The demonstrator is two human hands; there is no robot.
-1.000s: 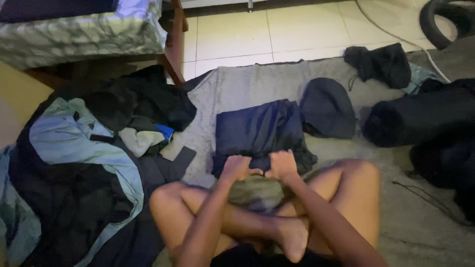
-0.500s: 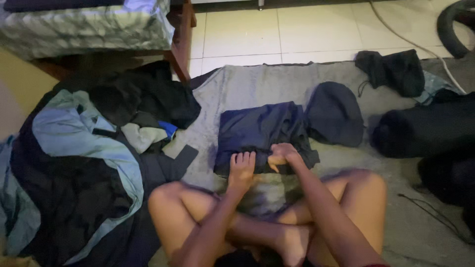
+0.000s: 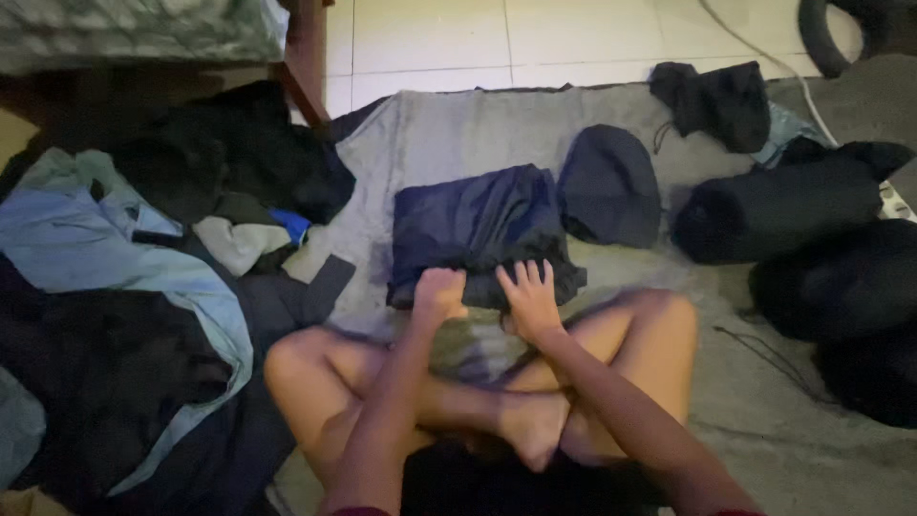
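A person seated cross-legged on a grey blanket (image 3: 449, 134) rests both hands on the near edge of a folded dark navy garment (image 3: 473, 225) lying just beyond the knees: the left hand (image 3: 439, 294) is curled into a loose fist against the cloth, grasping nothing that can be seen, while the right hand (image 3: 528, 298) lies flat with fingers spread. Just right of the garment sits a rounded dark cap (image 3: 611, 186), with dark rolled bundles (image 3: 778, 205) farther right and a heap of black and light-blue clothes (image 3: 124, 268) to the left.
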